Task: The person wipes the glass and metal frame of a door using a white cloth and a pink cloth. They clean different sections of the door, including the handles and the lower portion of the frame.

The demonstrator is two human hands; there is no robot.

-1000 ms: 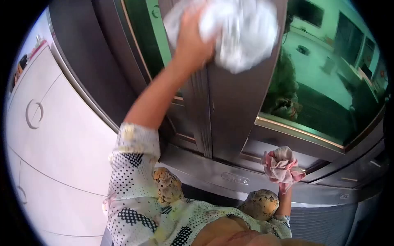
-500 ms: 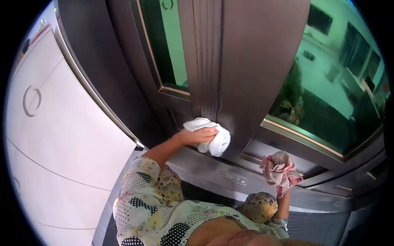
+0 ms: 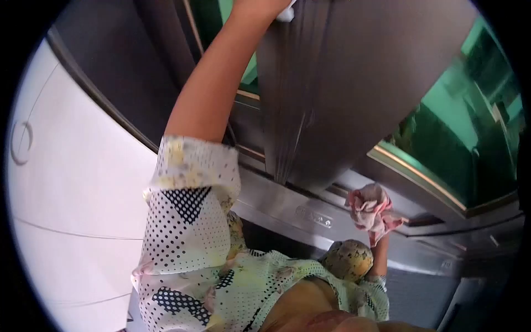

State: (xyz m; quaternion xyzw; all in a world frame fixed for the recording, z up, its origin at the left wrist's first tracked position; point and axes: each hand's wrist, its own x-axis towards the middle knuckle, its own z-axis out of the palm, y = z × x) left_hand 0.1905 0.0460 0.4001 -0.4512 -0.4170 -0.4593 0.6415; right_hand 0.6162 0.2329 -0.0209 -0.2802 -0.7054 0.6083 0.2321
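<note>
My left hand [image 3: 261, 6] is stretched far up at the top edge of the view, partly cut off. A bit of white cloth [image 3: 286, 14] shows beside it, pressed against a dark wooden door panel [image 3: 354, 66]. Low on the right, my right hand [image 3: 380, 244] grips a crumpled pink and grey cloth [image 3: 371, 206]. That cloth hides most of its fingers, and it hangs in front of the lower frame of the dark wardrobe.
Greenish mirror panes [image 3: 459, 127] with thin gold trim are set into the dark doors. At the left stands a white cabinet [image 3: 77, 182] with a ring-shaped handle. A long base ledge [image 3: 276, 205] runs below the doors, above a grey floor surface [image 3: 415, 293].
My left hand has swept up the dark door with the white cloth, from near the bottom to the top edge of view. My right hand keeps the pink cloth in about the same place.
</note>
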